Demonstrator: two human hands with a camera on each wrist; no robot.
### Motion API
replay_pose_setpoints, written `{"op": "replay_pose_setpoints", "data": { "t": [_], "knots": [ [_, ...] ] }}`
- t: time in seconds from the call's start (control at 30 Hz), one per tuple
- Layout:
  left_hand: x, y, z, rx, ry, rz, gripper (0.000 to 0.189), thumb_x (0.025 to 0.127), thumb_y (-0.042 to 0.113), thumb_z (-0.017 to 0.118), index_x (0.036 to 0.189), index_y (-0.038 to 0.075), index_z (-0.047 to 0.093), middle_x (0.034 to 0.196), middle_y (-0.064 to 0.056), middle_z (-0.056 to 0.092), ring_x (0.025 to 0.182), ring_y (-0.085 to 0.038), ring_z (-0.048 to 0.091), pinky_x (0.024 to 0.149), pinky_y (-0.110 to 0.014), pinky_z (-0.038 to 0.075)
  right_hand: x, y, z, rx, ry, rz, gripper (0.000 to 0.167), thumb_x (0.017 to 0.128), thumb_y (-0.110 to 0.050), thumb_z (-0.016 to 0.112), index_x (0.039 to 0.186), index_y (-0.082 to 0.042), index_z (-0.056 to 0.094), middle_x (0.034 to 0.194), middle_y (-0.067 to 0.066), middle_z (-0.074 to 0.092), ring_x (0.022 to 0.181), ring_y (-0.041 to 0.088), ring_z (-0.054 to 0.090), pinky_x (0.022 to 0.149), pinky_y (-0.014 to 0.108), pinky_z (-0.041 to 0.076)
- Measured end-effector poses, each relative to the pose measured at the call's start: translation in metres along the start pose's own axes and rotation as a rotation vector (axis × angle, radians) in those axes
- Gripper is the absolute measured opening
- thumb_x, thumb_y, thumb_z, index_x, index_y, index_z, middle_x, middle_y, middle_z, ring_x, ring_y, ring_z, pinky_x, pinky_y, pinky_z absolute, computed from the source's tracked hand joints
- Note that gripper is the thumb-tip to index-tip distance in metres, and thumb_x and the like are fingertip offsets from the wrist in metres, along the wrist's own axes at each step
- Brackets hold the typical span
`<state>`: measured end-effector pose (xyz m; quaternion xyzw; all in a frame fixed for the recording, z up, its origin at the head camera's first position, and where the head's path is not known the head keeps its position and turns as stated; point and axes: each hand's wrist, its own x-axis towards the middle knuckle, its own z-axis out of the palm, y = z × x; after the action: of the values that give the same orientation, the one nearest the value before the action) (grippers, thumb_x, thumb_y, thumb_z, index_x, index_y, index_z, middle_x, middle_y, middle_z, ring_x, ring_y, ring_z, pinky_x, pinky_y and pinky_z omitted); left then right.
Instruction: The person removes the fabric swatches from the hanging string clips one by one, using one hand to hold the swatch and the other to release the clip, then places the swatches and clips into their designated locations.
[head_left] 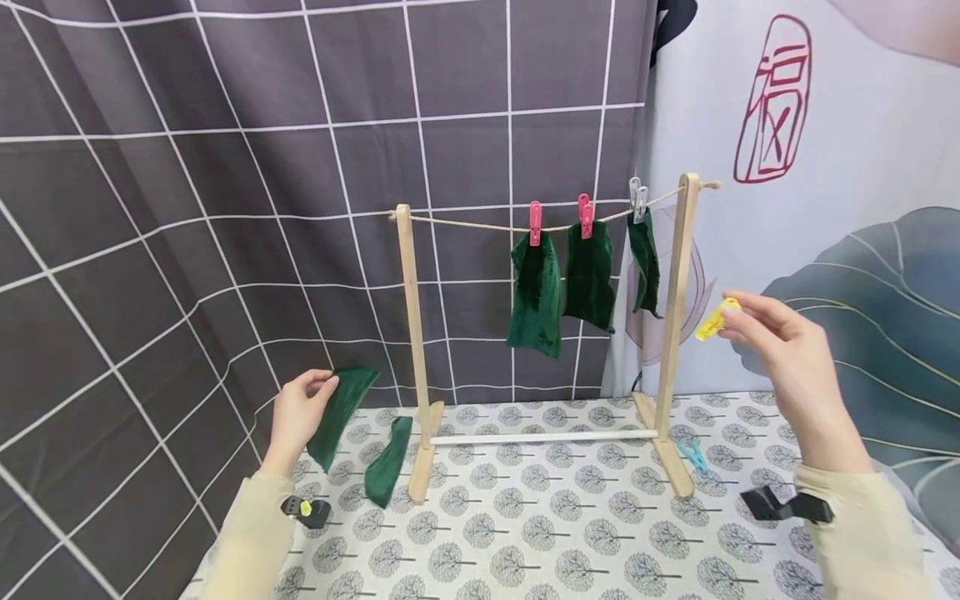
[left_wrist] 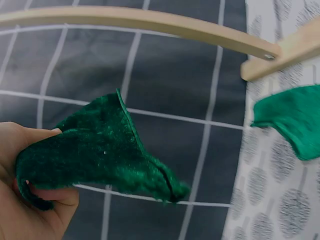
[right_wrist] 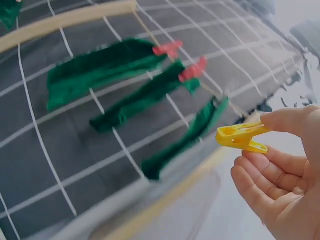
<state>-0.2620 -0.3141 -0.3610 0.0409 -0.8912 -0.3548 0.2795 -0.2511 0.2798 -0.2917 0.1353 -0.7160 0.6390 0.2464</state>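
Note:
My left hand (head_left: pixel 302 414) pinches a dark green velvety cloth (head_left: pixel 346 408) by its upper edge, above the table left of the wooden rack; in the left wrist view the cloth (left_wrist: pixel 100 150) droops away from the fingers. My right hand (head_left: pixel 787 350) holds a yellow clothespin (head_left: pixel 717 319) between thumb and fingertips, right of the rack. The right wrist view shows this clothespin (right_wrist: pixel 242 136) gripped by its handle ends. Three green cloths hang from the string (head_left: pixel 468 223): two under pink clothespins (head_left: pixel 535 223), one under a grey-white clothespin (head_left: pixel 638 200).
Another green cloth (head_left: pixel 387 462) lies by the rack's left foot (head_left: pixel 422 467). A light-blue clothespin (head_left: pixel 693 456) is on the tree-patterned tablecloth (head_left: pixel 525 517) near the right foot. A white bar (head_left: pixel 543 437) joins the posts low down. A dark grid curtain (head_left: pixel 247 208) hangs behind.

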Motion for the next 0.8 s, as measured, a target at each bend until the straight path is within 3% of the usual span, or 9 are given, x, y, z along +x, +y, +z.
{"op": "replay_pose_setpoints", "data": {
  "t": [0.1, 0.2, 0.37, 0.57, 0.63, 0.7, 0.8],
  "knots": [
    [0.000, -0.013, 0.007, 0.001, -0.012, -0.035, 0.027, 0.102, 0.019, 0.062, 0.116, -0.004, 0.068, 0.112, -0.026, 0.070, 0.102, -0.041, 0.065, 0.083, -0.047, 0.047, -0.004, 0.010, -0.015, 0.082, 0.014, 0.034, 0.035, 0.096, -0.011, 0.069, 0.131, -0.007, 0.065, 0.104, -0.010, 0.071, 0.082, 0.003, 0.071, 0.083, 0.008, 0.045],
    [-0.001, -0.022, 0.014, 0.013, -0.022, -0.054, 0.028, 0.102, 0.018, 0.061, 0.116, -0.005, 0.067, 0.111, -0.027, 0.070, 0.103, -0.044, 0.064, 0.089, -0.051, 0.045, -0.009, 0.021, -0.030, 0.088, 0.026, 0.080, 0.033, 0.096, -0.011, 0.069, 0.129, -0.012, 0.067, 0.105, -0.012, 0.071, 0.083, 0.002, 0.071, 0.083, 0.006, 0.044],
    [-0.004, -0.036, 0.024, 0.045, -0.039, -0.081, 0.027, 0.101, 0.016, 0.061, 0.114, -0.006, 0.067, 0.108, -0.027, 0.071, 0.102, -0.046, 0.065, 0.093, -0.057, 0.044, -0.018, 0.038, -0.053, -0.017, 0.042, 0.181, 0.033, 0.099, -0.018, 0.067, 0.131, -0.023, 0.064, 0.105, -0.021, 0.068, 0.084, -0.004, 0.069, 0.087, 0.005, 0.037],
    [-0.008, -0.054, 0.034, 0.075, -0.057, -0.087, 0.025, 0.100, 0.014, 0.061, 0.111, -0.007, 0.068, 0.105, -0.027, 0.071, 0.095, -0.044, 0.067, 0.082, -0.053, 0.050, -0.027, 0.060, -0.072, -0.155, 0.035, 0.263, 0.038, 0.101, -0.025, 0.064, 0.138, -0.029, 0.059, 0.104, -0.030, 0.063, 0.085, -0.009, 0.066, 0.089, 0.003, 0.032],
    [-0.008, -0.060, 0.038, 0.080, -0.063, -0.082, 0.025, 0.100, 0.013, 0.061, 0.111, -0.008, 0.068, 0.104, -0.028, 0.071, 0.095, -0.044, 0.067, 0.081, -0.052, 0.051, -0.029, 0.068, -0.075, -0.166, 0.041, 0.285, 0.037, 0.101, -0.026, 0.064, 0.137, -0.031, 0.058, 0.103, -0.031, 0.062, 0.084, -0.010, 0.065, 0.106, 0.011, 0.027],
    [-0.009, -0.064, 0.042, 0.078, -0.071, -0.086, 0.025, 0.100, 0.012, 0.061, 0.110, -0.010, 0.067, 0.104, -0.029, 0.070, 0.095, -0.044, 0.067, 0.079, -0.051, 0.052, -0.029, 0.075, -0.078, -0.156, 0.049, 0.312, 0.035, 0.101, -0.029, 0.064, 0.135, -0.033, 0.059, 0.101, -0.032, 0.061, 0.084, -0.011, 0.065, 0.121, 0.028, 0.015],
    [-0.010, -0.068, 0.045, 0.084, -0.070, -0.092, 0.025, 0.099, 0.011, 0.061, 0.110, -0.011, 0.066, 0.102, -0.030, 0.069, 0.093, -0.045, 0.067, 0.078, -0.052, 0.052, -0.030, 0.085, -0.080, -0.149, 0.048, 0.335, 0.030, 0.101, -0.032, 0.063, 0.129, -0.038, 0.059, 0.098, -0.033, 0.060, 0.083, -0.012, 0.063, 0.120, 0.058, -0.001]
  ]
}}
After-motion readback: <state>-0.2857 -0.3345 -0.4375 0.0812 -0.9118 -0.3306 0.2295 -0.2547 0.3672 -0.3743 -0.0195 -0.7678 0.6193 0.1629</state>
